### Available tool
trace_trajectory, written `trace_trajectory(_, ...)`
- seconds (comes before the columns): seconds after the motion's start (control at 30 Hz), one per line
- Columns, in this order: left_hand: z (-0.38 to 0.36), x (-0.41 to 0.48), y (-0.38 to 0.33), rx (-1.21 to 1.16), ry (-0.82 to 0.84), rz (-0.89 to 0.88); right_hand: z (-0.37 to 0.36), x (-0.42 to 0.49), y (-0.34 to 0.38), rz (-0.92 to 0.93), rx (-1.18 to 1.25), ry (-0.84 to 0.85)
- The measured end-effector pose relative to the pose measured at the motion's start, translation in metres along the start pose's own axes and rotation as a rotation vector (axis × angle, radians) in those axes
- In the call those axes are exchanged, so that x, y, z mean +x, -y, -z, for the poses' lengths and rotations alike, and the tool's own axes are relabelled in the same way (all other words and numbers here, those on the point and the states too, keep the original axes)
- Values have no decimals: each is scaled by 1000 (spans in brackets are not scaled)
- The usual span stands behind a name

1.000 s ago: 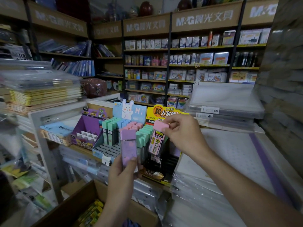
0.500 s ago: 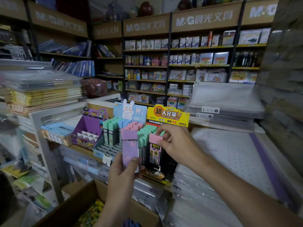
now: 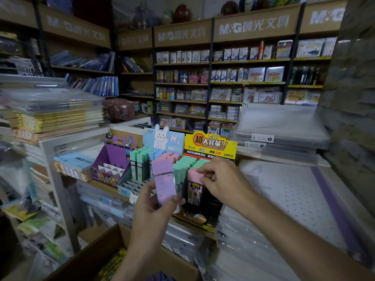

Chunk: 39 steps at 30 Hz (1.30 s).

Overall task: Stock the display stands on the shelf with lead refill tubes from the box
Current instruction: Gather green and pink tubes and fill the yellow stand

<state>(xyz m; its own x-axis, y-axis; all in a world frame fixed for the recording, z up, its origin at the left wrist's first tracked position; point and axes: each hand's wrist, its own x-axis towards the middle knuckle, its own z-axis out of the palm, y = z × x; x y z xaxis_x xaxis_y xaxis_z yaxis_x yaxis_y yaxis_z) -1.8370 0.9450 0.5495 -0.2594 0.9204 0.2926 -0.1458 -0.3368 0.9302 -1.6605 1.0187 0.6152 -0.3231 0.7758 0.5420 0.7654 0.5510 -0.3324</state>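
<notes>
The fingers (image 3: 204, 169) of the right hand (image 3: 222, 184) are curled and clamped on the pink cap of a lead refill tube (image 3: 193, 192), thumb on the near side and fingertips on top. This tube stands upright at the front of the yellow-headed display stand (image 3: 210, 148), just to the right of the rows of mint-capped tubes (image 3: 187, 165) already in that stand.

The left hand (image 3: 154, 209) grips a purple-capped tube (image 3: 164, 184) by its lower end, thumb against the right edge and the other fingers behind. The tube is held nearly upright, in front of the blue rabbit display stand (image 3: 162, 138), which carries mint, blue and pink-capped tubes in its rear rows; its front slots show open.

A purple display stand (image 3: 113, 157) sits to the left of the blue one. All three stands rest side by side on the shelf (image 3: 105, 188).

The cardboard box (image 3: 89, 258) lies open below the left forearm, with yellow-green packs (image 3: 113, 265) inside.
</notes>
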Motion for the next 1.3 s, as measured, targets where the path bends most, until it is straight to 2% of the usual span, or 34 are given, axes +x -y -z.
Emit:
trace_trajectory(0.13,-5,9,-15,30,96,-79,4,-2,-1,-13,53,22)
trace_trajectory(0.33,-20,30,-36,108,248,-163,30,-18,-16,-207,182,-75)
trace_trajectory(0.57,-40,59,-61,157,392,-231,64,-57,-30,-366,-46,-149)
trace_trajectory(0.7,-57,76,-69,158,419,-264,66,-72,-35,-436,-185,-97)
trace_trajectory(0.9,-81,105,-64,161,487,-281,53,-83,-34,-487,-142,-127)
trace_trajectory(1.07,-92,124,-46,243,595,-289,50,-83,-30,-506,-135,-184)
trace_trajectory(1.3,-98,151,-32,409,696,-317,54,-81,-18,-489,-193,-158)
